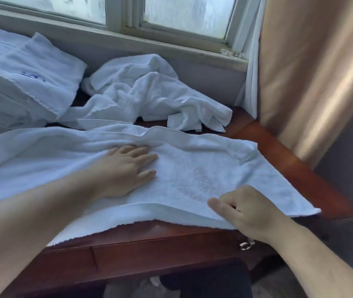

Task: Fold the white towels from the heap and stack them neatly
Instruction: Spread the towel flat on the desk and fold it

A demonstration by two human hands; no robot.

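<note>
A white towel [203,168] lies spread across the front of the wooden table [283,155], its near edge hanging a little over the table's front. My left hand [126,171] rests flat on the towel's middle, fingers apart. My right hand [248,209] pinches the towel's near edge at the front right. Behind it lies a crumpled heap of white towels [147,93]. A stack of folded white towels [20,82] with a blue mark on top sits at the back left.
A window and its sill [171,39] run along the back of the table. A tan curtain [313,72] hangs at the right, touching the table's right edge. A drawer front with a metal handle [246,245] faces me below the tabletop.
</note>
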